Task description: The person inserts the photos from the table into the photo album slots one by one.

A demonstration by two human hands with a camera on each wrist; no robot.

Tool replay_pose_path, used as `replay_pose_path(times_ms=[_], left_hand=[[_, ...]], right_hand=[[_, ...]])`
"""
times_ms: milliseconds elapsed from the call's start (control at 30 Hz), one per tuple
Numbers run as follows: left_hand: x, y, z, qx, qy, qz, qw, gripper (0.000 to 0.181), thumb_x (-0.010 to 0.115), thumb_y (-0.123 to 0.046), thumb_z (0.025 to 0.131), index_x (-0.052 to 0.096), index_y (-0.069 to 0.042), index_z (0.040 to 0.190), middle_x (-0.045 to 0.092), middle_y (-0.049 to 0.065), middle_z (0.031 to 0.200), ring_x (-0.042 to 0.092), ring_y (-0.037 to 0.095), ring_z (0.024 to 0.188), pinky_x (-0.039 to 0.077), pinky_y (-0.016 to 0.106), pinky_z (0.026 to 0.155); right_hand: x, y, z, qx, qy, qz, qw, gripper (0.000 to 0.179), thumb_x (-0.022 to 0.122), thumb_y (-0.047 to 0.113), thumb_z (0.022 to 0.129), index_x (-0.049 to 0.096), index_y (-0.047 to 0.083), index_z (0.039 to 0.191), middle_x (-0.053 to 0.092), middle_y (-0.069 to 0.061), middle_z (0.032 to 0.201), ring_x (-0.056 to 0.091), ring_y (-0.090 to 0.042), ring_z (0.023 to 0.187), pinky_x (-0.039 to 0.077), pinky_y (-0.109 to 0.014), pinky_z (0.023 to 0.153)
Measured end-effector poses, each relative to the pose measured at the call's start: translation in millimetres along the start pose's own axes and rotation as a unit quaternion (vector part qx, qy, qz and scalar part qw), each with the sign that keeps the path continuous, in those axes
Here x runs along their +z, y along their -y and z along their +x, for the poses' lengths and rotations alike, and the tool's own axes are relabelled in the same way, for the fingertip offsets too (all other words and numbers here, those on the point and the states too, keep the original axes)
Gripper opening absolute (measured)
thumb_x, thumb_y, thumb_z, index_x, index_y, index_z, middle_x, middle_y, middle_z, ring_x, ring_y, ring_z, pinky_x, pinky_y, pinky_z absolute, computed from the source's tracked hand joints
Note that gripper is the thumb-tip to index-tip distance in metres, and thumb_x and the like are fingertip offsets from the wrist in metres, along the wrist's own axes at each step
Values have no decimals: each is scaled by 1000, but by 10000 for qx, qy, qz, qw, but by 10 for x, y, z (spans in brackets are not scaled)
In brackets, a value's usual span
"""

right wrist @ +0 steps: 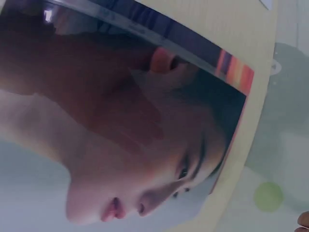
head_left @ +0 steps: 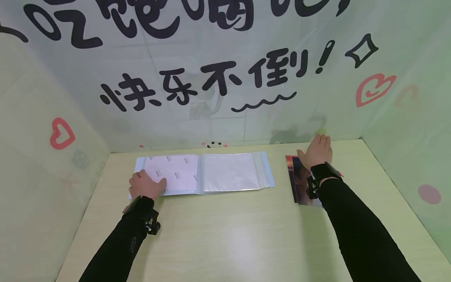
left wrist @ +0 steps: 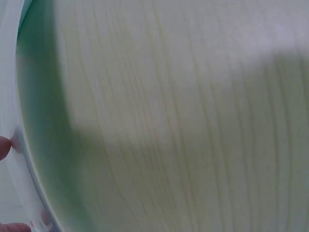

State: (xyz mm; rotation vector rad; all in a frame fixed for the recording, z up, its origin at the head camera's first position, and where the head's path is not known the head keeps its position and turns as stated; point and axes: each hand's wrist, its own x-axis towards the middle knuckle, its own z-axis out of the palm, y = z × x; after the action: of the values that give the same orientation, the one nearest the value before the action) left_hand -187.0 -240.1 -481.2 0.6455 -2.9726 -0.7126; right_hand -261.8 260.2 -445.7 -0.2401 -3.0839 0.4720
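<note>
An open photo album (head_left: 229, 171) with clear pockets lies flat near the table's back edge. Its left page bears a white sheet (head_left: 179, 170) with small grey print; light blue cover edges show at both ends. My left hand (head_left: 146, 186) rests on the album's left end, fingers spread and thumb on the page. Only its fingertips (left wrist: 4, 147) enter the left wrist view, by the album's edge. To the right lies a small stack of photo prints (head_left: 299, 184), the top one (right wrist: 145, 145) picturing a person. Over its far end stretches my right hand (head_left: 317, 150), fingers straight; contact is unclear.
The pale wood table (head_left: 225, 235) is enclosed by a printed cloth backdrop (head_left: 218, 125) behind and cloth walls at both sides. Dark bands with small devices sit on both wrists. A gap of table separates the album from the prints.
</note>
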Motion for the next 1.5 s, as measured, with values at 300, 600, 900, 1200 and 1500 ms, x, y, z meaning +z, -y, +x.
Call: replay_pose_path(times_ms=[300,600,900,1200,1500], left_hand=[[47,-21,25,666,535,43,9963,58,44,-18,85,31,13,133,21,34,138,19,49,125,25,58,98],[36,-48,22,601,748,20,9954,55,43,-16,87,33,12,133,20,34,139,20,48,126,26,57,99],[31,-91,28,559,723,79,9958,52,42,-14,87,34,12,132,22,33,139,21,47,126,25,56,101],[89,-86,60,681,544,237,9959,50,41,-13,88,35,13,130,24,33,137,21,47,125,25,55,101],[23,-247,30,820,377,202,9957,51,42,-13,88,34,12,131,22,31,140,17,44,129,22,53,103]], right_hand=[[165,-272,-165,1249,542,450,9897,100,53,46,85,-4,-19,135,-1,-40,138,-4,-50,129,15,-62,100],[129,-341,-311,1806,1441,-137,9729,102,53,59,76,21,-28,121,30,-43,111,29,-50,103,32,-56,85],[164,-473,-336,2382,1659,540,9554,114,63,67,64,28,-24,121,32,-38,102,34,-48,97,43,-52,66],[233,-608,-273,2206,1765,541,9577,116,67,66,60,30,-25,121,33,-40,102,32,-50,97,40,-53,69],[75,-442,-344,2052,1557,190,9661,109,65,57,71,20,-29,120,28,-39,105,33,-47,97,40,-49,74]])
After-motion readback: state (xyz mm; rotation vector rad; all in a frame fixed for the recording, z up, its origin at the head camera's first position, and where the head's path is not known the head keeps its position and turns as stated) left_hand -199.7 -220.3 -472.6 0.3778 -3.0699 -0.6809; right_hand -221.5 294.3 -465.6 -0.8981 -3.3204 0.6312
